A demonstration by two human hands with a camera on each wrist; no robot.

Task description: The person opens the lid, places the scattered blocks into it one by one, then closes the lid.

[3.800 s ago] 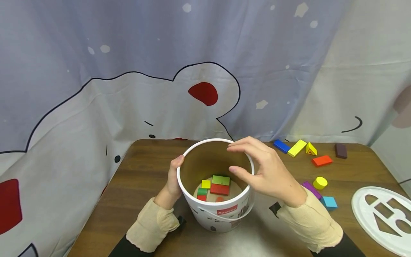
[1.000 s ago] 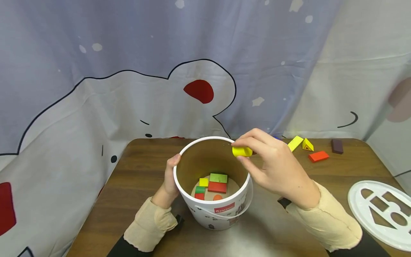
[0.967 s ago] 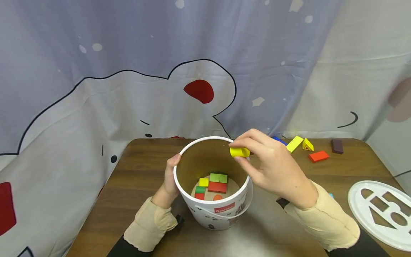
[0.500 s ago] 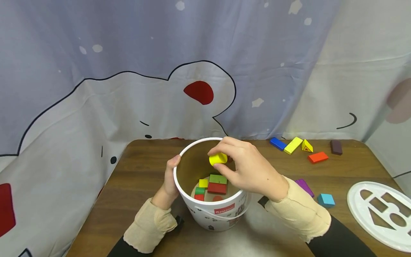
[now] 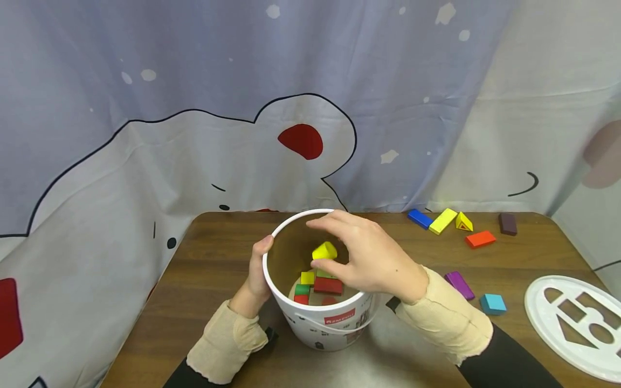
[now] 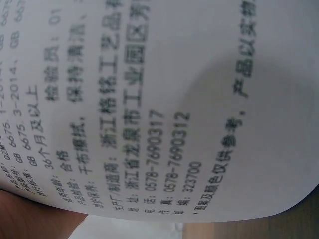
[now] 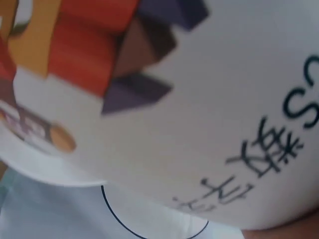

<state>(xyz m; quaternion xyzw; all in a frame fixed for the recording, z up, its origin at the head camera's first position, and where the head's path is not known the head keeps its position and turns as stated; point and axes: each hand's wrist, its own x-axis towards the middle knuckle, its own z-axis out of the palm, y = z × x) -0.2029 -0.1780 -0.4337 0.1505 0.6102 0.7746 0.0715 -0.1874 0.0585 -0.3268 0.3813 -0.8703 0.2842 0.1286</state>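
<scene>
My left hand [image 5: 254,275] holds the white bucket [image 5: 303,328] by its left rim, thumb over the edge and fingers hidden behind the wall. Over the bucket's mouth, my right hand [image 5: 371,253] has thumb and fingers spread apart. A yellow cylinder block [image 5: 324,250] is in the bucket beyond the thumb, tilted and apart from the fingertips. Below it on the bucket floor lie a red block [image 5: 328,285], a small yellow block [image 5: 307,277], a green block [image 5: 302,289] and others. Both wrist views are filled by the bucket's printed wall [image 6: 209,89].
On the right of the wooden table [image 5: 208,258] lie a purple block [image 5: 459,285], a light blue block [image 5: 493,304], an orange-red block [image 5: 480,239], a yellow triangular block [image 5: 463,221] and several others. A white lid [image 5: 538,310] with shaped holes lies at the right edge.
The right hand has taken the yellow cylinder from the table, carried it left over the bucket and let it go inside. The left hand has kept its hold on the rim.
</scene>
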